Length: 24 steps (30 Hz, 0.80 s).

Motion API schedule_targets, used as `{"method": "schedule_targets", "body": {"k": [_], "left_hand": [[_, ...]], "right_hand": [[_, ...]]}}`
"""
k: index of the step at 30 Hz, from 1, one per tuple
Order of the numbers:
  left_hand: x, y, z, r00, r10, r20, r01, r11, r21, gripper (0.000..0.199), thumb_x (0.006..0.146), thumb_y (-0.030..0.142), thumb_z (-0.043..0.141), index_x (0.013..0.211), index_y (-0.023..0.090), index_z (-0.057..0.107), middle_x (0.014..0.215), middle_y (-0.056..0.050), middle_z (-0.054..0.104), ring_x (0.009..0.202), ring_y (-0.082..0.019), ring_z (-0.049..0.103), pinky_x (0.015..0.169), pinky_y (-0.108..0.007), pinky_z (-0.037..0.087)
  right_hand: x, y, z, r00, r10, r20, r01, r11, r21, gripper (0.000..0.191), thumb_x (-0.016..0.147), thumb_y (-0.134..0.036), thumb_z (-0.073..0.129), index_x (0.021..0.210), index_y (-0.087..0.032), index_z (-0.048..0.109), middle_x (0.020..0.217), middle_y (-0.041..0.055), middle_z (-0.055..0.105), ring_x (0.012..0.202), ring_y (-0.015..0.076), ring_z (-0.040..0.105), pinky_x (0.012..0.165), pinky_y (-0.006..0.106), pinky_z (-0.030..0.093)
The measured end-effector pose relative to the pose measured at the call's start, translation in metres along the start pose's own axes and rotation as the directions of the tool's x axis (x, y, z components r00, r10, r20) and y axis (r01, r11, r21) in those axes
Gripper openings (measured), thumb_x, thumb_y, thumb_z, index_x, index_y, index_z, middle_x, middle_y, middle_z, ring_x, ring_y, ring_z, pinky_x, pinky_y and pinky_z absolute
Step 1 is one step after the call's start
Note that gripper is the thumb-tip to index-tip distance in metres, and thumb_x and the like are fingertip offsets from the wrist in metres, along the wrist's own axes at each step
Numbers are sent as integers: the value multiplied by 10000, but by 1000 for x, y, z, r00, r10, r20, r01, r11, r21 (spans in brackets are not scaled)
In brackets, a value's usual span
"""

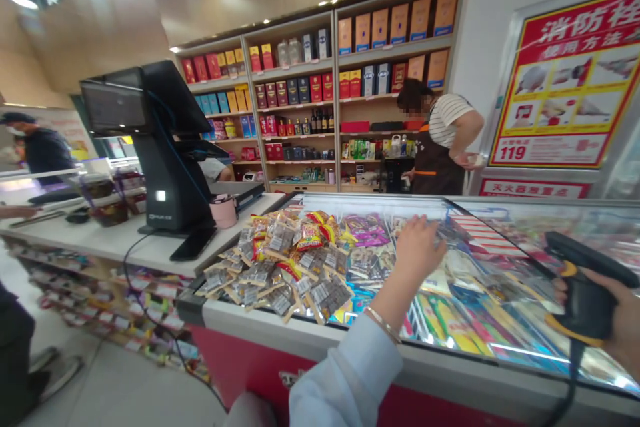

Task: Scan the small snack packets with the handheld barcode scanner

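Gripping a barcode scanner (pixel 585 287), the right hand (pixel 620 323) hangs over a glass surface (pixel 450 373); the left hand (pixel 419 247), fingers (pixel 416 230) loosely open and empty, lies just right of snack packets (pixel 280 260) heaped toward the surface's left end.

A thin gold bangle (pixel 383 323) sits just beyond the loose pale blue sleeve (pixel 345 373).

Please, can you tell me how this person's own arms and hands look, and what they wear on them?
The left hand is bare, with no glove, and comes out of a loose pale blue sleeve. A thin gold-coloured bangle circles its wrist. The right hand is also ungloved; its sleeve is out of view.
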<state>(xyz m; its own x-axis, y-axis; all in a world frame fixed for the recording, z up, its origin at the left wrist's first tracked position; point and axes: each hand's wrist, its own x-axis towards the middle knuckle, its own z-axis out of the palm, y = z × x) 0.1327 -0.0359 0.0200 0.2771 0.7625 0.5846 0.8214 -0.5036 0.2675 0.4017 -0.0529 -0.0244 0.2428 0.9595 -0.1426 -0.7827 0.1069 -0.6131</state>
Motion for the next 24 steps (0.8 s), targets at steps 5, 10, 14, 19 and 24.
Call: {"method": "schedule_targets", "body": {"k": [5,10,14,19,24], "left_hand": [[-28,-64,-67,977,-152,-152,171,977,125,429,908,328,455,1286,138,526,1458,-132,434,1382,-244,338,1151,-383,287],[-83,-133,-116,877,-269,-397,380,895,234,374,913,296,422,1223,140,561,1341,-138,544,1275,-245,451,1088,-392,338],[-120,-169,-138,760,-374,-531,583,754,303,416,921,342,365,1220,126,557,1171,-141,611,1101,-281,524,967,-404,395],[-141,-176,-140,673,-482,-562,732,540,414,532,869,450,427,1253,88,487,1148,-190,562,1066,-321,495,889,-425,390],[-144,-179,-134,650,-508,-565,759,467,453,487,840,425,452,1184,82,489,1135,-204,558,1048,-319,495,866,-424,367]], "right_hand": [[-25,52,72,991,-2,137,40,960,-276,87,730,-206,534,724,-175,615,520,56,532,352,138,502,284,233,436],[-44,130,121,947,110,303,-43,974,-220,156,677,-310,647,733,-176,592,495,2,523,376,110,486,326,197,419],[-56,186,145,889,180,420,-102,974,-201,178,713,-348,648,702,-185,578,508,-7,553,399,104,492,366,199,431],[-61,233,164,847,290,446,-198,950,-240,244,724,-384,627,621,-177,551,481,-2,554,391,102,483,355,199,399],[-53,257,168,780,366,508,-288,930,-227,266,705,-424,637,634,-182,552,489,-5,560,406,107,477,371,207,383]]}}
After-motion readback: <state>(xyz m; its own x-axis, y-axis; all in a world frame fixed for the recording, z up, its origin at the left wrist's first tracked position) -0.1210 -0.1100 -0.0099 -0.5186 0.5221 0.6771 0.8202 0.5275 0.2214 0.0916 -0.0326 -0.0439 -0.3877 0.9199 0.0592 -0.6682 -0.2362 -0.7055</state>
